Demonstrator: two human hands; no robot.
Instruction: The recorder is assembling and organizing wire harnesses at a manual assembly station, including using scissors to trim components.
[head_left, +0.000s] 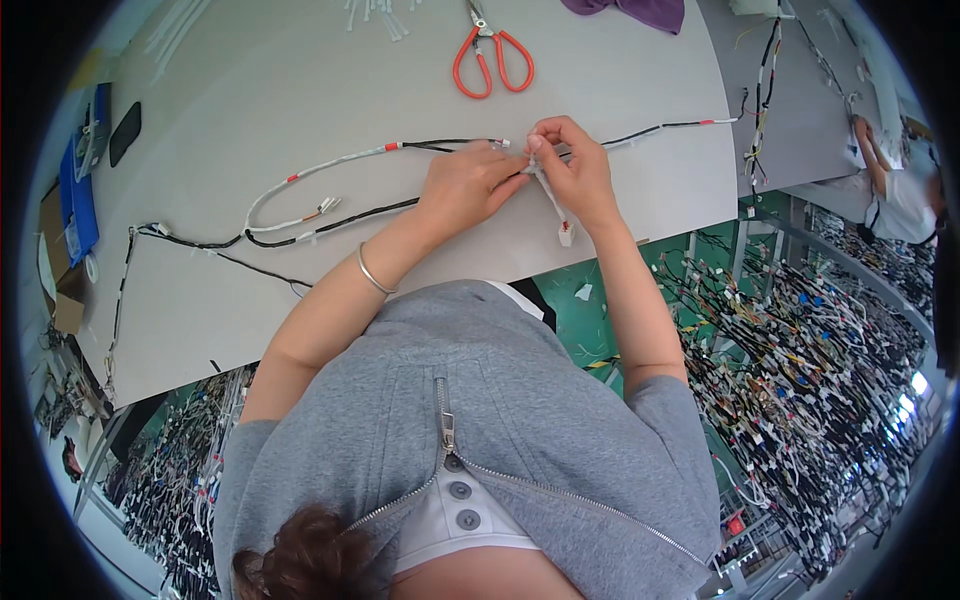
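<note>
A long wire harness (350,216), wrapped in black and white with red bands, runs across the grey table under both hands. My left hand (462,190) is closed on the harness at a junction. Close beside it, the thumb and forefinger of my right hand (580,178) pinch together over the same junction. A tiny whitish piece shows at those fingertips, too small to name surely. From between the hands a short white branch hangs toward me, ending in a white connector (566,236). Another white connector (328,205) lies on the looped branch at the left.
Red-handled scissors (493,65) lie beyond my hands, near white cable ties (375,14) and a purple cloth (640,10). A black phone-like object (126,134) rests at left. Dense bundles of harnesses (800,370) hang below the table. Another person (900,200) works at far right.
</note>
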